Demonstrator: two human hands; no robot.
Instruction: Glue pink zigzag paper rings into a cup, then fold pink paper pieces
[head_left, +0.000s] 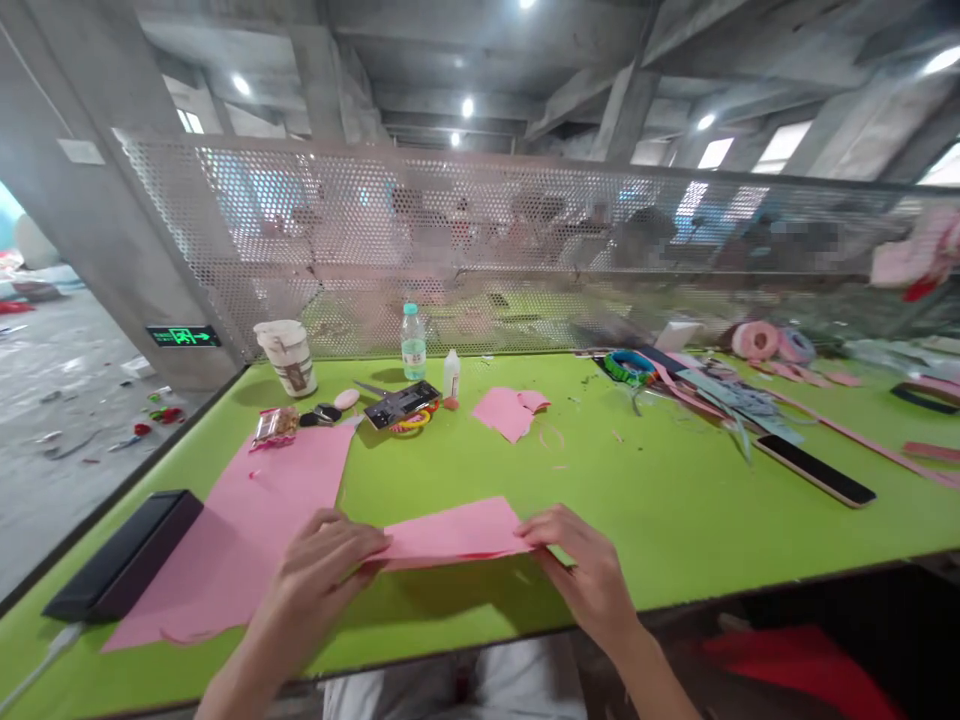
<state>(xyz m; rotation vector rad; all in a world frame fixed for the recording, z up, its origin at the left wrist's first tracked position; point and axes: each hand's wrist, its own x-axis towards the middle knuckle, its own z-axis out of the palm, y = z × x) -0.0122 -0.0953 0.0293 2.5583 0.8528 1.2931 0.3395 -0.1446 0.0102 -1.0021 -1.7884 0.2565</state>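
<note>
Pink craft-paper strip (pixel 450 532), held at opposite ends by bare left hand (pixel 319 580) and bare right hand (pixel 589 575), both pinched closed on it, over lime-green tabletop (pixel 660 500), beside larger pink paper sheet (pixel 247 520)

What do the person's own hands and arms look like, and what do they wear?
The left hand and right hand are bare, with no gloves, rings or watch visible. The forearms have no sleeves. White clothing shows at the bottom of the view.
</note>
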